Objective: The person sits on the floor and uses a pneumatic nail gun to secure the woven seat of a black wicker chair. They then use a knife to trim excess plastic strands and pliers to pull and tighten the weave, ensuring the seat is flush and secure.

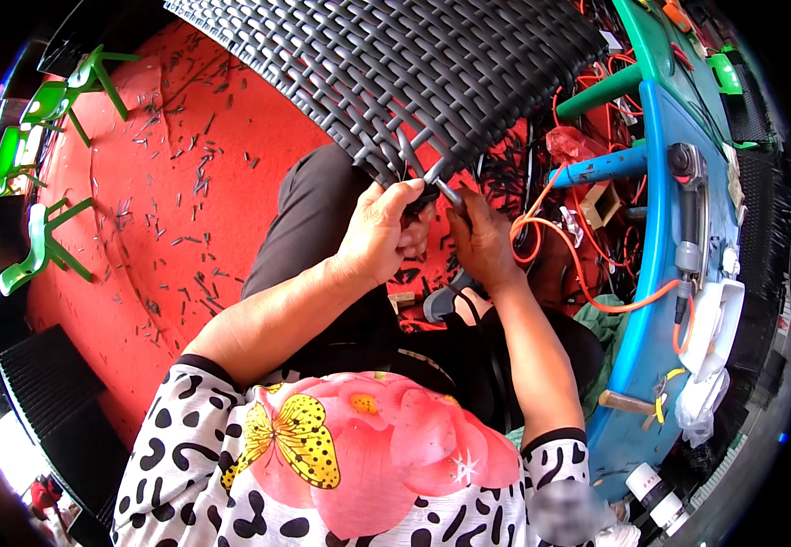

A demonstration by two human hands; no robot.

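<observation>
A dark grey woven plastic-rattan panel (413, 68) spans the top of the view, one corner pointing down toward me. Near that corner the weave is looser, with a few strands (404, 146) standing out of line. My left hand (384, 230) is closed at the corner's tip, thumb and fingers pinching a strand there. Close beside it, my right hand (484, 239) is closed round a slim grey piece (450, 193) that meets the corner; whether it is a tool or a strand end I cannot tell. The fingers partly hide the corner's underside.
A blue bench (628, 365) on the right bears a power tool (687, 210) with an orange hose (587, 292), a white container (716, 328) and a wooden-handled tool (628, 401). Dark scraps litter the red floor (176, 164). Green stools (35, 246) stand at left.
</observation>
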